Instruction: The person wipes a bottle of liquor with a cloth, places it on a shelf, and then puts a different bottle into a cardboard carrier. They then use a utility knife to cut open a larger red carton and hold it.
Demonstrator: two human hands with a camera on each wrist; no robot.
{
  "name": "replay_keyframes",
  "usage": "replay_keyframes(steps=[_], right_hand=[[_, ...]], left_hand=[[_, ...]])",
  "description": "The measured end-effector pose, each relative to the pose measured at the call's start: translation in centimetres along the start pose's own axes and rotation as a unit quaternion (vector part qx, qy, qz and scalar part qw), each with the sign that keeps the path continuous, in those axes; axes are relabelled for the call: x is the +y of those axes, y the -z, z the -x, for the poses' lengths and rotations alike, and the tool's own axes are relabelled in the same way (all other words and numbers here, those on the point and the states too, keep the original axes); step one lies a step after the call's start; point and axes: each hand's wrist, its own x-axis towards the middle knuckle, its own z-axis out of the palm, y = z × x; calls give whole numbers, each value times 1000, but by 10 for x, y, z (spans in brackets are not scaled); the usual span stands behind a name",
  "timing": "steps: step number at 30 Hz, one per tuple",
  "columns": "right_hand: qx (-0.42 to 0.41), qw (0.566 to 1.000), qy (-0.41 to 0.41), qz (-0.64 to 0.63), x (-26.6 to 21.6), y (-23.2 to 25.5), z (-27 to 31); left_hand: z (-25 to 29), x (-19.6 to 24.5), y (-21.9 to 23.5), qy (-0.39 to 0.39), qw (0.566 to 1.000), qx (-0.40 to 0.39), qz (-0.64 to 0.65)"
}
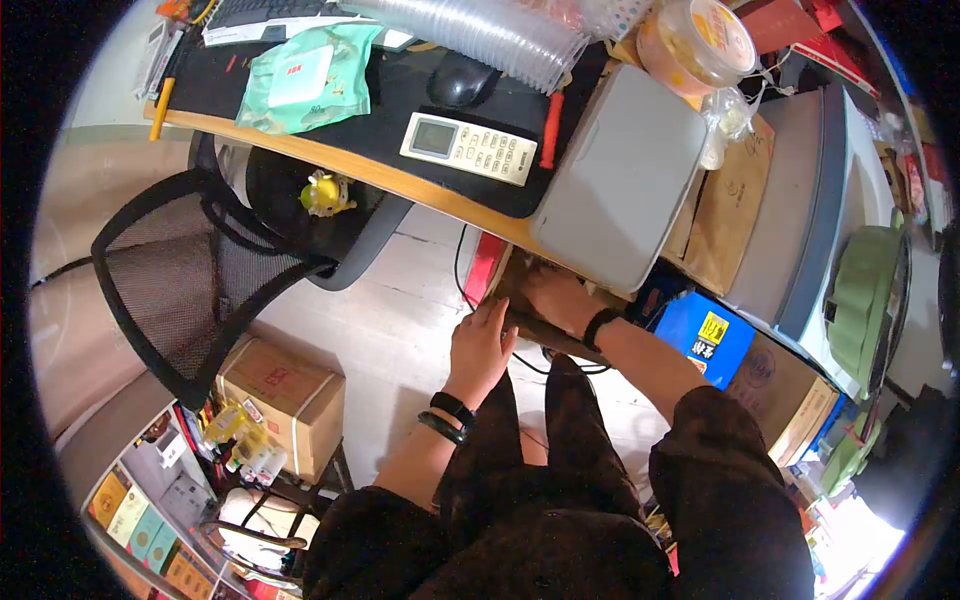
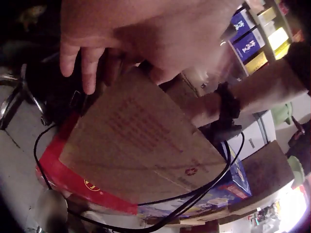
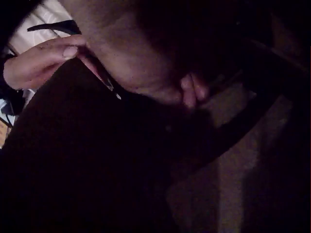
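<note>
Below the desk edge stands a brown cardboard box, whose flap (image 2: 141,131) with faint red print hangs toward the left wrist camera. My left hand (image 1: 480,350) holds the top of this flap, fingers on one side and thumb by its edge. My right hand (image 1: 560,300) reaches down into the box, under the grey lid-like case (image 1: 625,175). In the right wrist view the box interior is very dark; curled fingertips (image 3: 192,90) show, and I cannot tell what they hold. A black band circles each wrist.
A red box (image 2: 87,170) and looping black cables (image 2: 184,206) lie beside the flap. On the desk are a remote control (image 1: 468,148), a wipes pack (image 1: 310,80) and a mouse (image 1: 462,80). A blue box (image 1: 706,338) stands right; a mesh chair (image 1: 190,270) stands left.
</note>
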Motion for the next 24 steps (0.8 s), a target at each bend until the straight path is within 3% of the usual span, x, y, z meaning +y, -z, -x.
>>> replay_keyframes(steps=[3,5,11,15,19,21,23,24], right_hand=[[44,998,28,36,-15,11,-21],[51,998,6,27,-17,-12,-32],[-49,996,-78,-15,-12,-44,-56],[-5,997,-75,13,-5,-81,-60],[70,996,-47,12,-11,-52,-50],[146,988,42,1,-9,-21,-29],[108,993,31,26,1,-18,-22],[89,995,25,38,5,-16,-18]], left_hand=[[3,-3,-2,-6,1000,6,10],[4,-4,-2,-10,1000,10,11],[7,-9,-8,9,1000,-3,5],[6,-9,-10,7,1000,-2,17],[4,-4,-3,23,999,-34,26],[6,-3,-3,24,999,-38,24],[5,-4,-4,11,1000,-10,16],[6,-5,-4,25,999,-33,30]])
